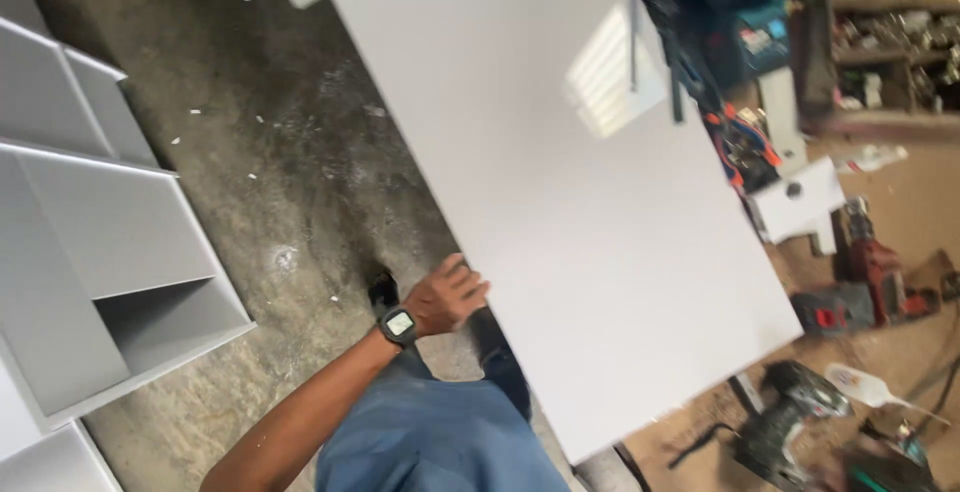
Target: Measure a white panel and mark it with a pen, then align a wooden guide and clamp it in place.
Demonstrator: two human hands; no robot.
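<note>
A large white board [570,182] lies flat across a workbench and fills the middle of the view. My left hand [447,295], with a dark watch on the wrist, rests against the board's near left edge, fingers curled on it. My right hand is out of view. My blue shirt and one dark shoe [381,290] show below the hand.
Grey open cabinet boxes [110,252] stand on the concrete floor [290,172] at the left. Power tools [790,422], a red drill [870,272], a white bottle [865,387] and small white offcuts [800,202] clutter the bench at the right. Shelves with hardware [890,42] are at the top right.
</note>
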